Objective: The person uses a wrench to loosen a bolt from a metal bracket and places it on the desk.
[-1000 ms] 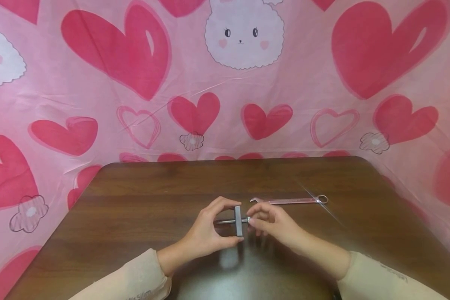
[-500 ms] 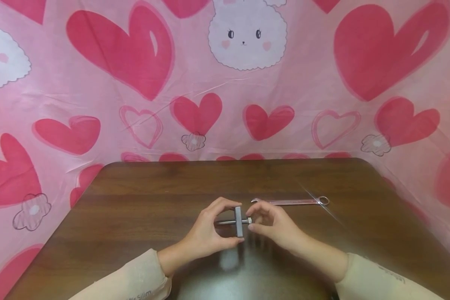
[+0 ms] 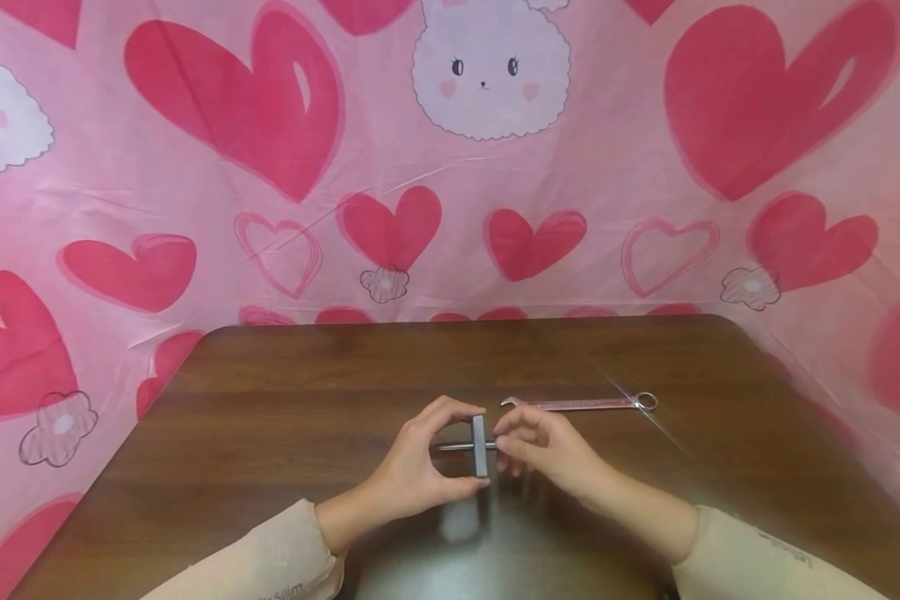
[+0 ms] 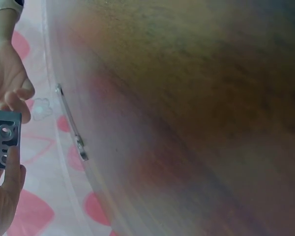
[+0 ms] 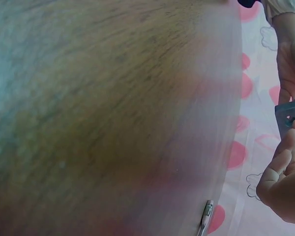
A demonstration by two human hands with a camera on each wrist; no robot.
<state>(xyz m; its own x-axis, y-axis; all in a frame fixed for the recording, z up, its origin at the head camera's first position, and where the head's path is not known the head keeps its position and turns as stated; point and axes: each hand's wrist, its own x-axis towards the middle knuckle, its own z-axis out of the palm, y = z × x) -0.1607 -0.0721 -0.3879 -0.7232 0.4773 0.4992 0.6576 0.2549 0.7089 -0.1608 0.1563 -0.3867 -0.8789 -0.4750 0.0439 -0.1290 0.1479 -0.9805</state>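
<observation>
Between thumb and fingers, my left hand (image 3: pixel 412 458) grips a grey metal block (image 3: pixel 479 447) by its top and bottom edges, above the table. A shiny bolt (image 3: pixel 453 447) passes through the block and points sideways, its shank towards my left palm. On the block's right side, my right hand (image 3: pixel 555 446) pinches the bolt's end with thumb and index finger. A hex piece there, head or nut, is hidden by the fingertips. Recesses and a hole show in the block (image 4: pixel 12 119) in the left wrist view.
A combination wrench (image 3: pixel 585 404) lies on the brown wooden table (image 3: pixel 307 367), behind my right hand, its ring end to the right. Behind the table hangs a pink cloth (image 3: pixel 465 175) printed with hearts.
Half a second ago my right fingers were spread off the hex piece; now they pinch it again, as one second ago. My left hand and the block have hardly moved.
</observation>
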